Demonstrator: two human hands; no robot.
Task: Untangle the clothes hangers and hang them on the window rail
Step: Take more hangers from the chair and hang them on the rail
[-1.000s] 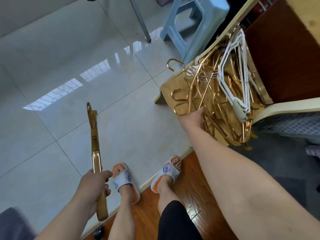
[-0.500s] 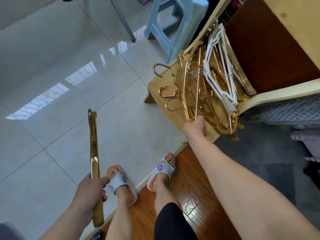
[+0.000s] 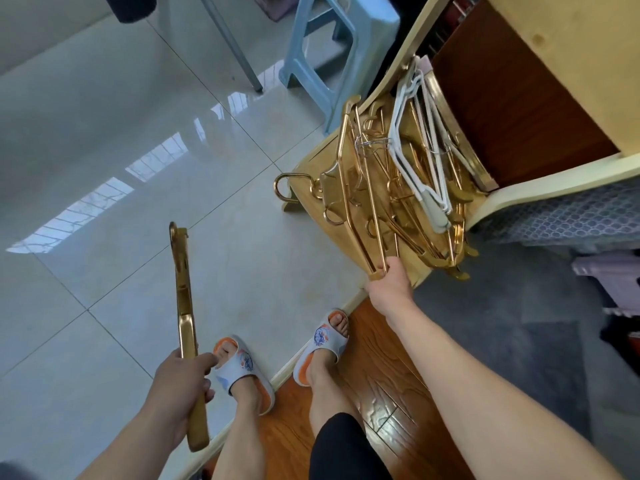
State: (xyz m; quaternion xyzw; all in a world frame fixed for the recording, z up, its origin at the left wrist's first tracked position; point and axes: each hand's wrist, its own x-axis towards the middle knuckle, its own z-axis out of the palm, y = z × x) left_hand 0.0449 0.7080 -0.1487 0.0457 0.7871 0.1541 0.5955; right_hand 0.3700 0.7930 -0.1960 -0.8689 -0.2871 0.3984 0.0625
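The right hand (image 3: 389,284) pinches the near end of a gold hanger (image 3: 349,188) in the tangled pile (image 3: 415,181) on the wooden stool (image 3: 311,168), at its near edge. The left hand (image 3: 180,386) grips a freed hanger (image 3: 183,296) upright. Step: separation. Next move probably requires unhooking before lifting clear.

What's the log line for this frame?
left hand: holds gold hanger | right hand: grips hanger in pile | rail: unseen

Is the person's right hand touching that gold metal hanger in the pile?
Touching. The head view shows the right hand gripping the end of a gold metal hanger on the pile.
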